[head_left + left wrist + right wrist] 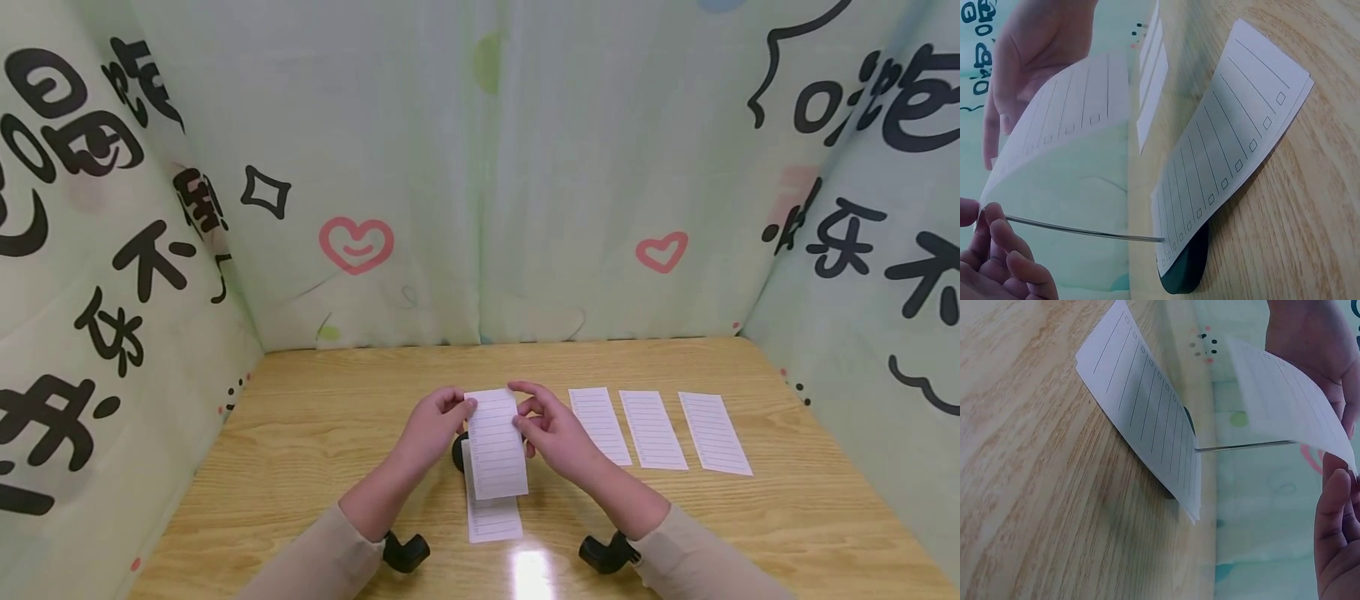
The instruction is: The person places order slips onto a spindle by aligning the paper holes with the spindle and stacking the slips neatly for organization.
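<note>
My left hand (433, 423) pinches the upper left edge of a white lined sheet (497, 450) with a column of small boxes. At its upper right edge, my right hand (553, 429) pinches the same sheet between thumb and fingers. In the left wrist view the sheet bends over the top of a thin metal paper spike (1085, 232). Whether the tip goes through it I cannot tell. Lower on the spike, more lined sheets (1222, 137) are skewered, tilted up from the table. The spike's dark round base (1188, 269) shows partly beneath them.
Three separate lined sheets lie in a row to the right: a near one (600, 425), a middle one (654, 429) and a far right one (715, 433). All are on the wooden table (315, 433). A printed curtain (480, 208) encloses the back and sides.
</note>
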Demonstrator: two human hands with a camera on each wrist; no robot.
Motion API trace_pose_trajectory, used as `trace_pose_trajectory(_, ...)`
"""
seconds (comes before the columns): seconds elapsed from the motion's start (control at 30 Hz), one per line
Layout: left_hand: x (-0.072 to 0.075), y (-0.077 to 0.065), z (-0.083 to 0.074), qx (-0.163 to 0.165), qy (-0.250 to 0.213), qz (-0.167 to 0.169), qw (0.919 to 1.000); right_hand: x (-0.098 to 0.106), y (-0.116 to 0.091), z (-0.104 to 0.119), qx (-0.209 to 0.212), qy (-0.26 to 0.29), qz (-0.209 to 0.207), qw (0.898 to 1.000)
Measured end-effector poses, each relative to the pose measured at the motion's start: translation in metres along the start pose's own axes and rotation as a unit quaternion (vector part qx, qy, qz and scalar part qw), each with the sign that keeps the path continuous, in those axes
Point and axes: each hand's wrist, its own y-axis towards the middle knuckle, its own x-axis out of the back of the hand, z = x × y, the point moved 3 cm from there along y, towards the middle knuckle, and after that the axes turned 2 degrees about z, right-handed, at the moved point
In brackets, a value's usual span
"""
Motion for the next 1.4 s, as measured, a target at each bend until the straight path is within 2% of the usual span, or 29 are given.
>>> trace_pose_trajectory(0.27, 0.000, 0.000, 0.004, 0.015, -0.027, 0.002, 0.9995, -0.001, -0.002, 0.002, -0.003, 0.003, 0.001, 1.000)
trace_pose_trajectory(0.67, 0.001, 0.003, 0.009, 0.016, -0.072, -0.004, 0.9973, -0.002, 0.000, -0.002, -0.008, -0.012, 0.002, 1.000)
trace_pose_trajectory(1.03, 0.001, 0.004, 0.016, 0.033, -0.067, 0.006, 0.9972, -0.006, 0.000, -0.004, -0.023, -0.042, 0.005, 0.999)
trace_pose_trajectory(1.2, 0.000, 0.006, 0.024, 0.053, -0.043, 0.011, 0.9976, -0.008, 0.000, -0.009, -0.034, -0.051, 0.019, 0.998)
trace_pose_trajectory(1.4, -0.002, 0.009, 0.034, 0.055, -0.006, 0.013, 0.9984, -0.008, 0.003, -0.019, -0.052, -0.065, 0.033, 0.996)
